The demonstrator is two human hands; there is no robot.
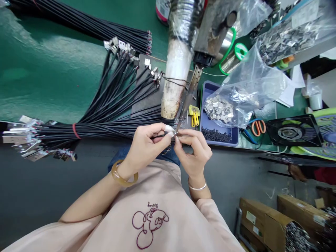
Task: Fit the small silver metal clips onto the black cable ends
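Note:
My left hand (147, 145) pinches a black cable (159, 136) near its end, with white wrapping on a fingertip. Fingertip to fingertip with it, my right hand (193, 151) is closed in a pinch; the small piece there is too hidden to name. Just above both hands a soldering iron (193, 82) points down, its tip close to my fingers. Beside it hangs a white wrapped duct (175, 70). A bundle of black cables (105, 130), tied with a red band (76, 131), lies to the left, with metal USB plugs (28, 138) at its far end.
A blue tray (206, 89) on the right holds metal plug shells (219, 108) and small black parts (216, 134). Nearby are orange-handled scissors (258, 127), a yellow clip (194, 117), a solder spool (233, 57) and a black fan (292, 130). Cardboard boxes (262, 218) stand below right.

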